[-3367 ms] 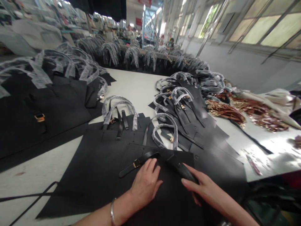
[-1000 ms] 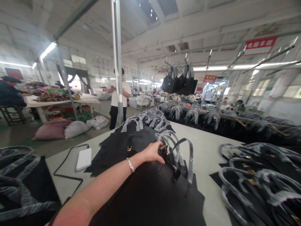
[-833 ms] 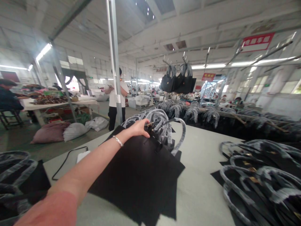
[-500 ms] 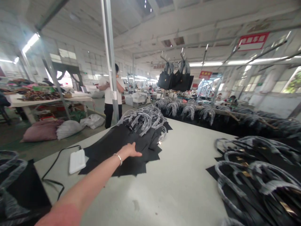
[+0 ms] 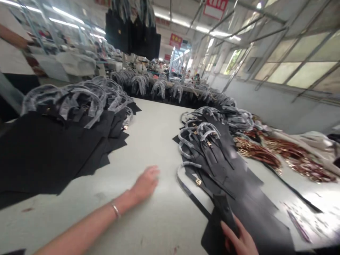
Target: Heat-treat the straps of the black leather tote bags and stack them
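Observation:
My left hand (image 5: 146,183), a bracelet at its wrist, hovers over the pale table (image 5: 148,216). It is a little blurred, with its fingers curled together and nothing visible in them. At the lower right, my right hand (image 5: 241,238) is closed on the edge of a black bag panel (image 5: 214,232). A plastic-wrapped handle (image 5: 183,180) and a gold clasp (image 5: 198,182) lie just beyond it. Under and behind that spreads a stack of black bag panels (image 5: 247,198) with wrapped handles. Another pile of black panels (image 5: 50,148) covers the table's left side.
Brown straps with gold rings (image 5: 257,152) lie at the right, near a pen-like object (image 5: 299,226). Black bags (image 5: 130,32) hang overhead. Beyond the table stands a rack of wrapped handles (image 5: 159,86). A person in a white shirt (image 5: 12,46) stands at the far left.
The view has swung right and closer to the right-hand stack. My left hand has left the left pile, its fingers now curled. My right hand has come into view, holding a panel.

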A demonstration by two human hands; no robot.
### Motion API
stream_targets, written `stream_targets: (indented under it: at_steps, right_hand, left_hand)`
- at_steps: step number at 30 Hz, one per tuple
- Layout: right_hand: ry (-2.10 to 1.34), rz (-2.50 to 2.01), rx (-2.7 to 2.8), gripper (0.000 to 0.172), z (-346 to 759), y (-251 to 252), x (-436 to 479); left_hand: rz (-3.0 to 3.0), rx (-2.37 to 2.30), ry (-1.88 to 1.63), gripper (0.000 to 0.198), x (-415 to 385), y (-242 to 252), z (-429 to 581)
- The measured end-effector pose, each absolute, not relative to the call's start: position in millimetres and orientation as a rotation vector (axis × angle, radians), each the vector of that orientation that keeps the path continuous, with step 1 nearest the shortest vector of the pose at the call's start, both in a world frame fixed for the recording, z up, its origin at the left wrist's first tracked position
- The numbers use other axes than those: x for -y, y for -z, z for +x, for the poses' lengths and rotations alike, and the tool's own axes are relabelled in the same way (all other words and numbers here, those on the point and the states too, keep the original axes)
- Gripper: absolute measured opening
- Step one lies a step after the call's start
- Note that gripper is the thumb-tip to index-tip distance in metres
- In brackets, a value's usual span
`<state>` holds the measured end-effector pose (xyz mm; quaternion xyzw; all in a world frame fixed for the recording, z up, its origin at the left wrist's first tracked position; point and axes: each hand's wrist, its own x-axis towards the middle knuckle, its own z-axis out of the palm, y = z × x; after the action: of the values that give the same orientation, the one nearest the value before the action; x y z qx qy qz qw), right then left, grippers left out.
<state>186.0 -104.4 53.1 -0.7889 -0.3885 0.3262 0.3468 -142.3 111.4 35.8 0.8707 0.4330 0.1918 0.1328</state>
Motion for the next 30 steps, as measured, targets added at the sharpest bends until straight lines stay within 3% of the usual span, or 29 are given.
stream_targets:
  at_steps: [4, 7, 12, 16, 19, 23, 27, 30]
  right_hand:
    - [-0.860, -1.863, 0.853, 0.083, 189, -48, 99]
    - [-0.840, -1.800, 0.706, 0.080, 209, -55, 106]
    - [-0.949, -1.908, 0.696, 0.051, 245, -82, 125]
    - [-1.104, -1.947, 0.729, 0.042, 251, -99, 124]
    - [-1.207, -1.926, 0.785, 0.038, 243, -107, 113]
    - [-1.323, -1.926, 0.914, 0.036, 227, -114, 91]
    - [-1.439, -1.913, 1.071, 0.035, 214, -113, 69]
    - [-1.549, -1.916, 1.117, 0.035, 206, -107, 48]
  left_hand:
    - [2.572, -0.413, -0.473, 0.026, -12, -24, -17]
    - [2.649, -0.222, -0.427, 0.047, 28, -26, 28]
    - [2.664, -0.335, -0.351, 0.039, 33, -32, 23]
    - [2.685, -0.522, -0.315, 0.021, -9, -42, -16]
    - [2.729, -0.949, -0.285, 0.016, -54, -56, -44]
    - [2.572, -1.457, -0.346, 0.033, -64, -63, -54]
    - [2.528, -1.241, -0.327, 0.068, -16, -34, -39]
    - [2.574, -1.143, -0.356, 0.071, 5, -9, -33]
